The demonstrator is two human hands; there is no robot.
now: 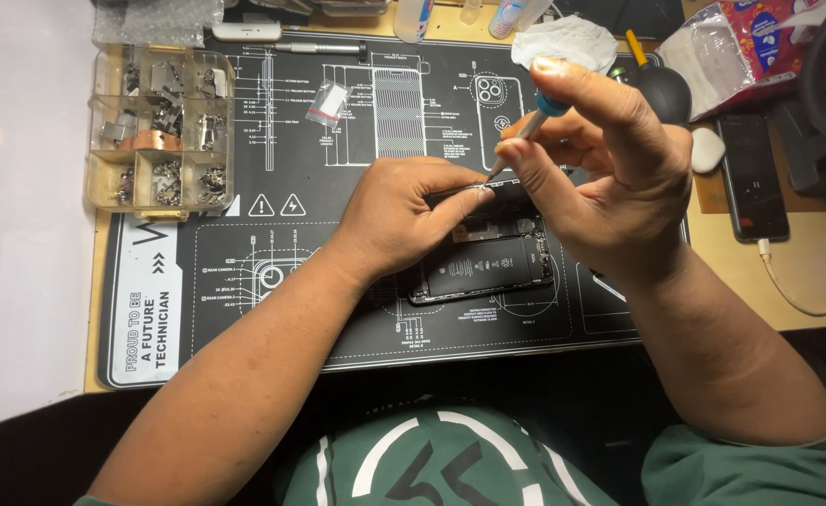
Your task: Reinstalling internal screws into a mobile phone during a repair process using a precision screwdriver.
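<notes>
Wooden tabletop (811, 323) under warm light, mostly covered by a black rubber repair mat printed with white line diagrams (338, 244). At centre of the mat lies an opened dark smartphone with its black rectangular battery exposed (483, 265), long side running roughly 9 to 3 o'clock. Left hand (403, 211) rests on the mat at 9 o'clock of the phone, its thumb and forefinger pinched together at the phone's upper edge; whether a small part sits between them cannot be told. Right hand (610, 164) hovers at 1 o'clock of the phone, fingers grasping a slim precision screwdriver with a blue collar and grey shaft (525, 136), forefinger capping its top, tip angled down toward 7 o'clock and meeting the phone's upper edge just beside the left fingertips. At 10 o'clock of the mat, a clear plastic compartment box holding small metal parts (162, 126). At 12 o'clock, a small clear bag with a red strip (328, 103) lies on the mat. Near 1 o'clock, a crumpled white tissue (563, 42) and a black rubber air blower bulb (666, 92). At 3 o'clock, a second dark phone lying flat (752, 178), off the mat, with a white cable (806, 295) plugged into its near end.
</notes>
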